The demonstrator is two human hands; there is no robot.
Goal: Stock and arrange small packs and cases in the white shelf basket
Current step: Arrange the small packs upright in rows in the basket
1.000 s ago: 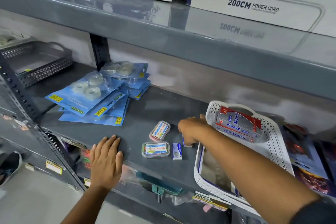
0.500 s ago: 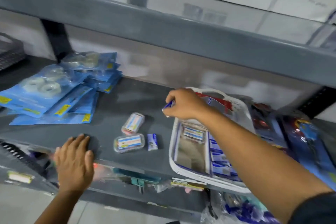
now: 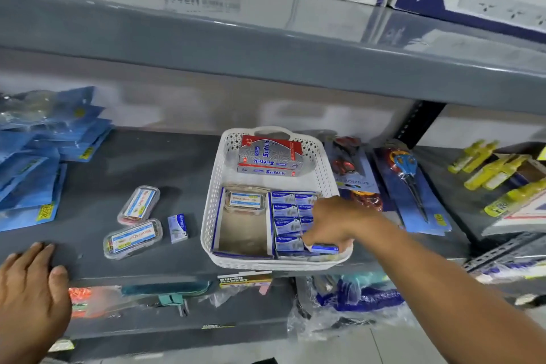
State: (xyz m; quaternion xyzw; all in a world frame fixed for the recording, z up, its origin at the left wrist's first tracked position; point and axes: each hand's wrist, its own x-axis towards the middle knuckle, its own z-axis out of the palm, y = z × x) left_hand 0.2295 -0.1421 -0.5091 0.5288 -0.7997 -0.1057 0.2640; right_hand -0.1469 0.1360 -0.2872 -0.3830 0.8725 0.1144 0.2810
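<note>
The white shelf basket [image 3: 217,183] stands on the grey shelf. Inside it lie red Softek boxes [image 3: 270,156] at the back, a clear case [image 3: 244,201] in an open carton on the left, and rows of small blue packs [image 3: 288,211] on the right. My right hand [image 3: 331,223] reaches into the basket's front right corner and grips a small blue pack [image 3: 323,248] against the others. Left of the basket lie two clear cases [image 3: 139,205] [image 3: 133,238] and one small blue pack [image 3: 177,227]. My left hand [image 3: 32,289] rests flat on the shelf's front edge.
Blue blister packs of tape [image 3: 38,156] are stacked at the left. Scissor cards [image 3: 410,186] and yellow bottles [image 3: 496,174] lie right of the basket. The upper shelf [image 3: 266,47] hangs low overhead, with cartons on it. Bagged goods fill the shelf below [image 3: 354,301].
My right hand carried the small blue pack from above the basket's left rim down into its front right corner. The view swung right. My left hand stayed on the shelf edge.
</note>
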